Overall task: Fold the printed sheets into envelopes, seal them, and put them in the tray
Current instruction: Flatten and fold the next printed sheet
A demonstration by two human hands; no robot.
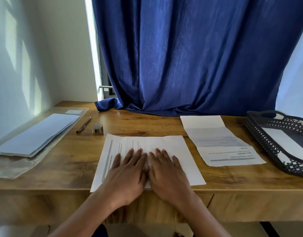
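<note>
Curtain (190, 57), deep blue, hangs behind the wooden counter (147, 122) and bunches on its far edge. At the counter's right end sits a dark openwork tray (255, 134) with a white envelope (284, 142) lying inside it. At the left end a stack of blank envelopes (37, 134) rests on a clear plastic sleeve (10, 166) near the wall. In the middle, at the near edge, lies the printed sheet (173, 144), partly folded, with its print facing up on the left part. Just right of it, between it and the tray, a second printed sheet (217, 141) lies opened out with two creases across it. The left hand (125, 173) and the right hand (166, 171) lie flat side by side on the middle sheet, fingers straight and spread, pressing the paper down and gripping nothing; their thumbs meet over a folded edge. Beyond the sheet to the left lie a brown pen (84, 124) and, just beside it, a small roll of tape (98, 128), both apart from the hands.
</note>
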